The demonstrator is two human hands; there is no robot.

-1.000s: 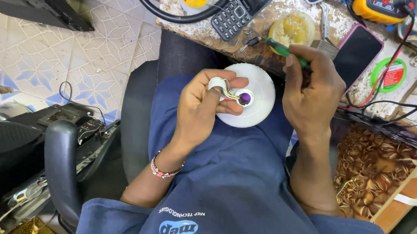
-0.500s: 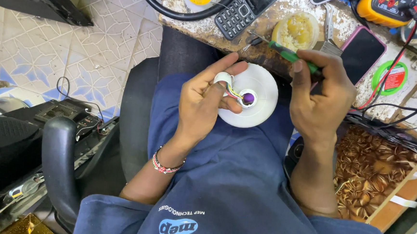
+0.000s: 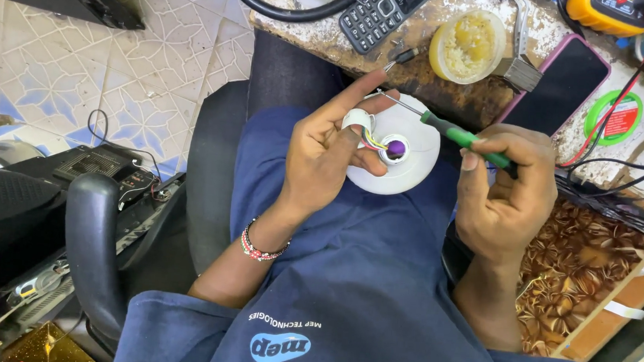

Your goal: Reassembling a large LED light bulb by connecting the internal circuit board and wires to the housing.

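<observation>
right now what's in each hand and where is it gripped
The left hand holds a round white lamp part by its near-left edge and small cap. The right hand holds a green-handled screwdriver by the handle.

Patterned tile floor (image 3: 68,68), black office chair (image 3: 97,257), cluttered worn workbench (image 3: 447,84), floral carpet (image 3: 577,271)
</observation>
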